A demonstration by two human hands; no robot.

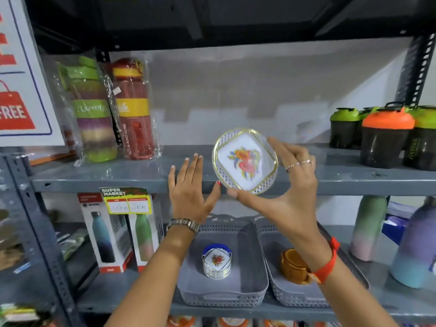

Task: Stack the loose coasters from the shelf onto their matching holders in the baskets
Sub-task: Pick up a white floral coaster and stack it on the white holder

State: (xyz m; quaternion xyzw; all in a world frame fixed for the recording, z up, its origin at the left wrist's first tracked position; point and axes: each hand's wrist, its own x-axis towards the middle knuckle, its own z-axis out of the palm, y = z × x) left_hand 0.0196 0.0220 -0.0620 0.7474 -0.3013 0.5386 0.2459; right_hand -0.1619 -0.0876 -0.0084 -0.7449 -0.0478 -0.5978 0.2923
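My right hand (pixel 286 185) holds a round white coaster (pixel 245 160) with a gold rim and a flower print, tilted up in front of the upper shelf (pixel 106 178). My left hand (pixel 191 190) is open beside it, fingers spread, just left of the coaster. Below, on the lower shelf, the left grey basket (pixel 250 289) holds a blue holder (pixel 216 261) with matching flower coasters stacked in it. The right grey basket (pixel 283 296) holds a brown holder with brown coasters (pixel 292 265), partly hidden by my right wrist.
Wrapped bottles (pixel 113 109) stand at the upper shelf's left, shaker cups (pixel 384 135) at its right. Boxed bottles (pixel 111 234) sit left of the baskets, pastel bottles (pixel 368 227) to the right. A steel upright (pixel 35 223) runs down the left.
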